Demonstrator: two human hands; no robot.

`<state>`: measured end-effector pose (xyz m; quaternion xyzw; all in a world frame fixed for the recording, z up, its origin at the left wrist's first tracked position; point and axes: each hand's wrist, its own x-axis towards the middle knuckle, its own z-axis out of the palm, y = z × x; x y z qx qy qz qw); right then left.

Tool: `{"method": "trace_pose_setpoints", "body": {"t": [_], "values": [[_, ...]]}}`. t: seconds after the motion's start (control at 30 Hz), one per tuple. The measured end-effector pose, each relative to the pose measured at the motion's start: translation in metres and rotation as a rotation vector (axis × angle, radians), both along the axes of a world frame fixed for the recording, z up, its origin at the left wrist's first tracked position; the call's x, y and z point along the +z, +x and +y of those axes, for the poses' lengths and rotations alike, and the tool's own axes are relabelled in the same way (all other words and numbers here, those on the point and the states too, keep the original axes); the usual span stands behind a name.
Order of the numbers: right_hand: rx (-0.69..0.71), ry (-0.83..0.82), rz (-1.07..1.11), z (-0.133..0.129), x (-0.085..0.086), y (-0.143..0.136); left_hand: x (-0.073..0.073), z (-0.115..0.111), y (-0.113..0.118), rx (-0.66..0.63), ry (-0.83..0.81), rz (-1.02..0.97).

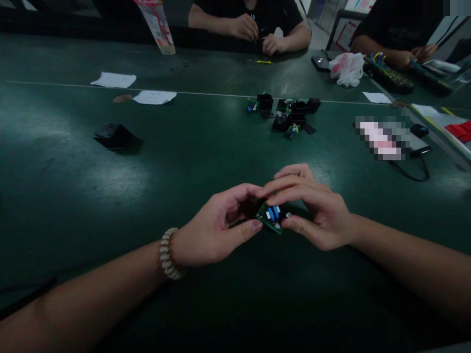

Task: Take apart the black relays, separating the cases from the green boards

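Note:
Between my two hands, just above the green table, is a small green circuit board (273,218) with blue and white parts on its face. My left hand (217,225), with a braided bracelet at the wrist, grips the board's left side between thumb and fingers. On the other side, my right hand (316,211) has its thumb at the board's right edge and its fingers bent over the top. Something dark sits behind the board, mostly hidden by my fingers. Farther up the table lie several opened black casings (295,120) with small circuit boards.
A black plug adapter (113,136) lies at the left. Papers (154,97) and a drink cup (160,29) are farther back. At the right are a blurred-out phone-like item (380,139) with a cable and a plastic bag (346,68). Two people sit across the table.

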<state>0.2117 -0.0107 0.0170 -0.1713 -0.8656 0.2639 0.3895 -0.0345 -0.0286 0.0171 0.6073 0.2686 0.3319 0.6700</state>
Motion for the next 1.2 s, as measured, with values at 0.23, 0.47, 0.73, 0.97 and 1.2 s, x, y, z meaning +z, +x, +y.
{"method": "trace_pose_setpoints", "body": {"t": [0.23,0.47,0.73,0.97,1.2], "values": [[-0.014,-0.048,0.03,-0.0006,0.0001,-0.0003,0.0009,0.0008,0.0006,0.006,-0.004,0.041],[-0.004,-0.048,0.017,-0.0004,-0.001,-0.0011,-0.0011,0.0001,-0.0015,0.0,0.01,0.046],[-0.016,-0.008,-0.017,0.0007,-0.0009,-0.0004,-0.0008,0.0004,-0.0003,-0.01,-0.002,0.041],[-0.031,0.03,-0.019,0.0006,-0.0008,-0.0007,-0.001,0.0002,-0.0021,-0.006,-0.022,0.077],[-0.038,0.008,-0.032,-0.0001,-0.0011,-0.0012,0.0,0.0,-0.0006,0.013,-0.032,0.079]]}}
